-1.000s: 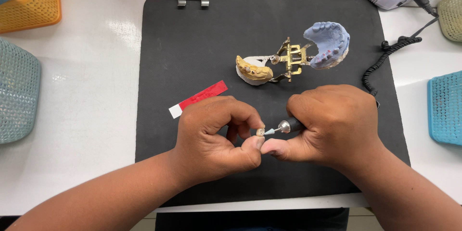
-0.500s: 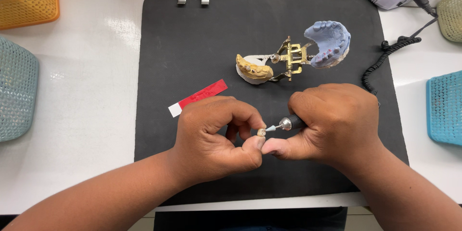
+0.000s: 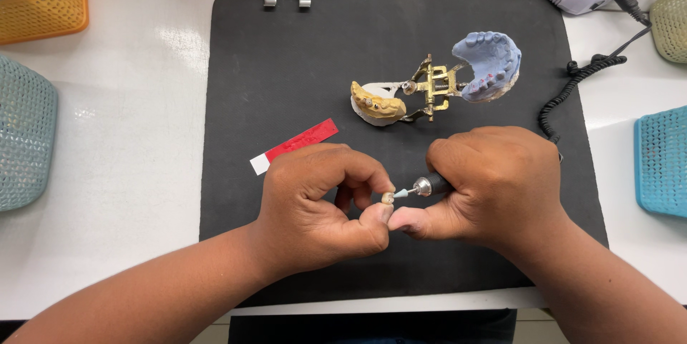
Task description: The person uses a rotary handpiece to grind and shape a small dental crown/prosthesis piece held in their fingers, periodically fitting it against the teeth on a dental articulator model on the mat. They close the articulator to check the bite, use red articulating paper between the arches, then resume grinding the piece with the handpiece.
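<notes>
Left hand (image 3: 315, 204) pinches a small tooth-coloured crown (image 3: 387, 198) between thumb tip and forefinger, over the near part of the black mat (image 3: 286, 57). Right hand (image 3: 494, 183) is clenched around a rotary handpiece (image 3: 429, 186); its pale tip meets the crown. The thumbs touch. Beyond: a hinged dental cast model (image 3: 429, 90) and a red strip (image 3: 297, 143).

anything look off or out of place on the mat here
Nothing stands out. The hinged dental model lies open on the black mat, the red strip pokes slightly over its edge, and the hands work a small tooth piece.
</notes>
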A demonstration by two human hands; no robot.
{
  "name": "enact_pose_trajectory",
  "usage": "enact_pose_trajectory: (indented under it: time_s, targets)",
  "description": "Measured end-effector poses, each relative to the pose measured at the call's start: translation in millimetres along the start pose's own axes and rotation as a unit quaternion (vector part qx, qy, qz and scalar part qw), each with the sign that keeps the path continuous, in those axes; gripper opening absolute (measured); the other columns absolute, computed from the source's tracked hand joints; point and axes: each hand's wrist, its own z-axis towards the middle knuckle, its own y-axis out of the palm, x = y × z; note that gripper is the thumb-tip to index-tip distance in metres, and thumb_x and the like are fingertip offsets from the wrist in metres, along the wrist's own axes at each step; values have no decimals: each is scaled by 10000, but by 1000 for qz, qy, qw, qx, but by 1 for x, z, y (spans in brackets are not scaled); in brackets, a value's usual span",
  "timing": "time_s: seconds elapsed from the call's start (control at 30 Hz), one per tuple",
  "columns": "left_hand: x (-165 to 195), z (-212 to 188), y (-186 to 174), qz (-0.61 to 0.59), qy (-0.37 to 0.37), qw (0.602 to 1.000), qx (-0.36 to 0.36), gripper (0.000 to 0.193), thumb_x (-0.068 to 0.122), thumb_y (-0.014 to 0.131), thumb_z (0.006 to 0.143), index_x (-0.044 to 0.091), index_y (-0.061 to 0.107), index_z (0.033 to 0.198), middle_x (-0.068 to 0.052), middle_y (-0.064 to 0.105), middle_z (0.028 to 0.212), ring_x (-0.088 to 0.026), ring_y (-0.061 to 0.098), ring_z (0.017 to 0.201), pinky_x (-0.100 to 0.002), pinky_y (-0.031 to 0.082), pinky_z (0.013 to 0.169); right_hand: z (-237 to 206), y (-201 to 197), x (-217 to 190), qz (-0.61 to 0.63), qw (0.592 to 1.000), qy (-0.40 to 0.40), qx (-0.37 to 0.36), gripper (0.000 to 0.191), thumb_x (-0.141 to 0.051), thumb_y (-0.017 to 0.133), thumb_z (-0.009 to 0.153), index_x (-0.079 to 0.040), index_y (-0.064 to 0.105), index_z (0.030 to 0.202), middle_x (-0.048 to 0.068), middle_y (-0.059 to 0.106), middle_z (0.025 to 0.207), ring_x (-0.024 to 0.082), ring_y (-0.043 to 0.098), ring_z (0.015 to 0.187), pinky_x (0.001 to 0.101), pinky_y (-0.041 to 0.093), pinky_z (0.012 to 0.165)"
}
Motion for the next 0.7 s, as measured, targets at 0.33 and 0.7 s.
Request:
enact_pose_trajectory:
  time_s: [0.33, 0.7]
  targets:
    - [0, -1, 0, 7, 0, 1000, 2, 110, 120, 767, 794, 84, 697, 870, 20, 677, 744, -27, 608, 597, -173, 458, 499, 0, 0, 0, 2, 1000, 0, 1, 779, -841, 608, 692, -87, 493, 537, 37, 397, 467, 223, 460, 426, 369, 327, 423]
    - [2, 0, 0, -10, -10, 1000, -1, 117, 117, 770, 791, 77, 695, 872, 12, 684, 767, -32, 605, 608, -179, 454, 509, 0, -2, -2, 3, 1000, 3, -4, 763, -824, 624, 695, -90, 486, 540, 42, 404, 479, 234, 475, 443, 376, 339, 435]
